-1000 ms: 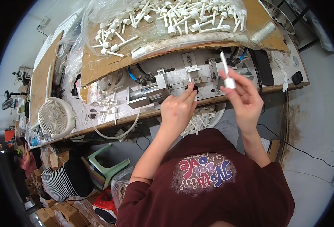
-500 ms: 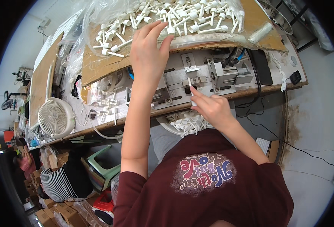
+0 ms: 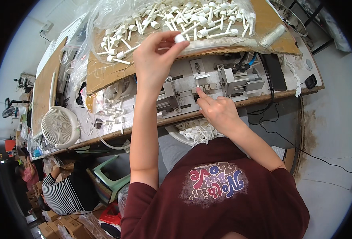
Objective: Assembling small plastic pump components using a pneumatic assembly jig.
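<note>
A worker's left hand point(image 3: 154, 59) pinches one white stemmed part point(image 3: 179, 38) above the bagged pile point(image 3: 176, 20) while the right hand point(image 3: 217, 111), its grip empty, fingertip on the metal fixture point(image 3: 208, 85) on the bench point(image 3: 104, 73); finished pieces fill the lap basin point(image 3: 196, 133), many remain.
</note>
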Available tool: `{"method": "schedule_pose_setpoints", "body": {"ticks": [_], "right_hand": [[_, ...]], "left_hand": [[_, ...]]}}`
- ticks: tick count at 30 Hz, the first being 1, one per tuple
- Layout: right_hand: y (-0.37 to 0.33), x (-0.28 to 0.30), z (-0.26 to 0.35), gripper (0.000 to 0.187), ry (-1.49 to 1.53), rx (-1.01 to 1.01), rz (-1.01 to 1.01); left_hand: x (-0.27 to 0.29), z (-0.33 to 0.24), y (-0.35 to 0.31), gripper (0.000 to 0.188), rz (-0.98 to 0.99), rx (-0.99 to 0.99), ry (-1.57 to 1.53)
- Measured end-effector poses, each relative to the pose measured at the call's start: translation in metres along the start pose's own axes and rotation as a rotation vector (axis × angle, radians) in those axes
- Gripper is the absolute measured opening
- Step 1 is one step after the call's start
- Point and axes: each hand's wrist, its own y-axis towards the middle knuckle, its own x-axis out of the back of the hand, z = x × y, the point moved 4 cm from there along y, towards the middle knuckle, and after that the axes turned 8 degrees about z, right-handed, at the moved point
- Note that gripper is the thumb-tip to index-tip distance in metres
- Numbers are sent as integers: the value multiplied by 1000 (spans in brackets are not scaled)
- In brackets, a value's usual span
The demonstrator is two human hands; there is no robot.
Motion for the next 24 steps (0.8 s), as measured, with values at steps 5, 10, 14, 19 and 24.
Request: {"method": "schedule_pose_setpoints", "body": {"ticks": [5,10,14,19,24], "right_hand": [[21,48,-24,31,348,21,119],[72,111,-67,33,-52,8,-230],[120,117,-87,40,-409,-12,-175],[154,85,-106,27,-440,191,-48],[167,78,-104,16,-418,174,185]], "left_hand": [[-3,-24,-53,28,40,-33,-42],[-21,-11,-102,30,179,-67,121],[-41,-9,-125,27,167,-164,355],[-68,6,-140,28,216,-182,550],[-75,8,-133,29,260,-197,652]]}}
